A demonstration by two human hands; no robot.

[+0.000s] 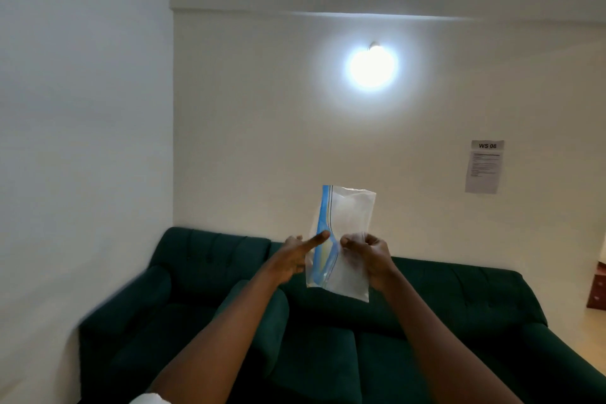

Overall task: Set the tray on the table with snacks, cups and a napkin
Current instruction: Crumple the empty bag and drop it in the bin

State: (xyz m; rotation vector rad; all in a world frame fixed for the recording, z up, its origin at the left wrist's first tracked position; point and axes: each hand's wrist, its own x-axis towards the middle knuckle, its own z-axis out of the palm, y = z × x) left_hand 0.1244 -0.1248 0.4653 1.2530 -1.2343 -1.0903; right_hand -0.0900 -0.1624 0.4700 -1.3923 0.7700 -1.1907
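Note:
A clear zip-lock bag (347,223) with a blue seal strip along its left edge is held up in front of me at chest height, turned so the seal runs vertically. It looks empty. My right hand (369,257) is closed on the bag's middle, pinching the plastic. My left hand (296,256) is beside the seal strip, index finger stretched out and touching the blue edge, the other fingers loosely apart. No tray, cups, snacks, napkin or table are in view.
A dark green sofa (328,338) fills the space below my arms, against a white wall. A bright wall lamp (372,67) shines above. A printed sheet labelled WS 08 (484,167) hangs at the right. A reddish cabinet edge (598,289) shows at far right.

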